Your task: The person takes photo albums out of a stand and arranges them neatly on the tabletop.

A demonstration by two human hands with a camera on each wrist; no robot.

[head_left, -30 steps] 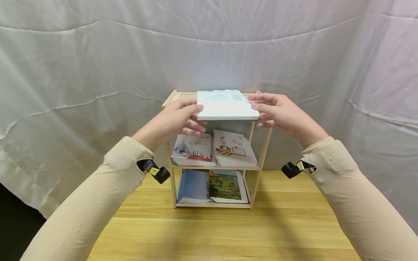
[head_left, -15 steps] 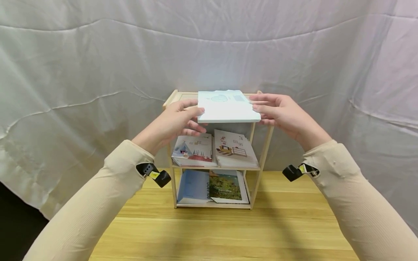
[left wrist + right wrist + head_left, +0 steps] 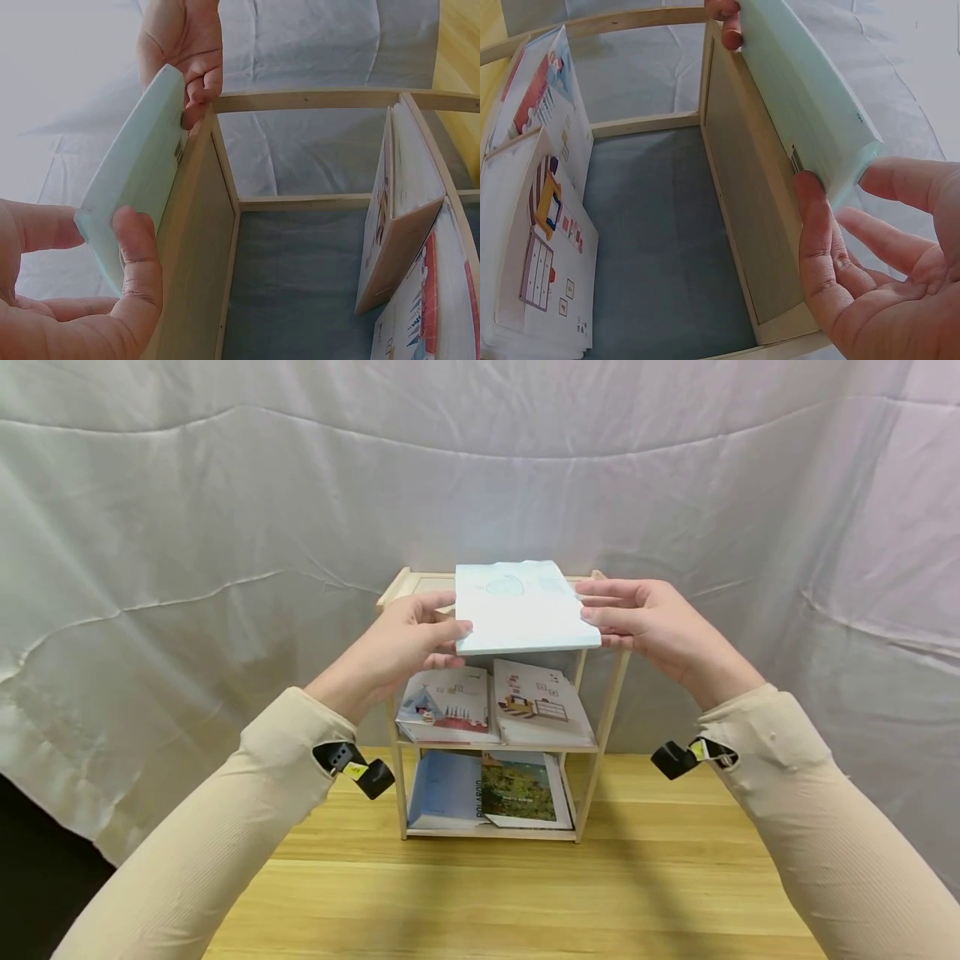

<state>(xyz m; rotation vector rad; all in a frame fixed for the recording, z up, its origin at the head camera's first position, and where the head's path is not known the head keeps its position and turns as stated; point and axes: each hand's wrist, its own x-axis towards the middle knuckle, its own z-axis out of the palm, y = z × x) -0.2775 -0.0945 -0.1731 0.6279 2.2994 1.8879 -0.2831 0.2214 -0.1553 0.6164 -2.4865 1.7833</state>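
A thin pale mint-white book [image 3: 525, 618] with a faint round drawing on its cover is held between both hands, over the top of a small wooden shelf rack [image 3: 390, 589]. My left hand [image 3: 405, 631] pinches its left edge, thumb on the cover near the front corner. On the opposite side my right hand [image 3: 641, 614] grips the right edge, thumb on top and fingers below. In the left wrist view, the book [image 3: 146, 165] is close over the rack's top panel. A small barcode-like patch shows on the underside of the book [image 3: 810, 105] in the right wrist view.
On the middle shelf lie illustrated white books, one with a tent [image 3: 446, 702] and one with a yellow vehicle [image 3: 540, 702]. Below them are a blue album [image 3: 446, 785] and a photo album [image 3: 521, 789]. The rack stands on a wooden floor [image 3: 495, 893] before a grey curtain [image 3: 480, 485].
The book's front edge has come slightly lower in the head view and its cover shows more fully. Both hands have shifted a little with it, keeping their hold.
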